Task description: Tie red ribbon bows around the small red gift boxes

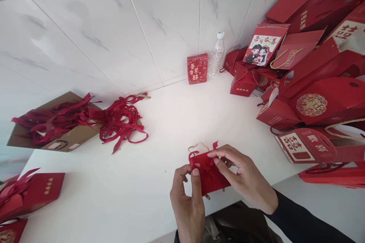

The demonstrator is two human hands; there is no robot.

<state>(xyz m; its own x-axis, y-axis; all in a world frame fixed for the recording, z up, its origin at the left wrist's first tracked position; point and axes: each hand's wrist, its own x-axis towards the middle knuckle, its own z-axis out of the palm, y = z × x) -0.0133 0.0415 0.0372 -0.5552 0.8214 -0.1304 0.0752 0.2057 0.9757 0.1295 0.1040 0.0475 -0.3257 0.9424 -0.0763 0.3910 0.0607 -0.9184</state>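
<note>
A small red bag [212, 182] with gold cord handles lies at the table's front edge, between my hands. A red ribbon [210, 163] crosses its upper part. My left hand [189, 193] pinches a ribbon loop at the bag's left corner between thumb and finger. From the right, my right hand [238, 171] has its thumb and fingers closed on the ribbon near the top edge. Its palm covers part of the bag's right side.
An open carton [68, 138] of red ribbons and a loose ribbon pile [124, 119] are at the left. A small red box [197, 69] and a bottle [217, 59] stand by the wall. Red gift boxes [313, 102] crowd the right; others [42, 191] sit at lower left.
</note>
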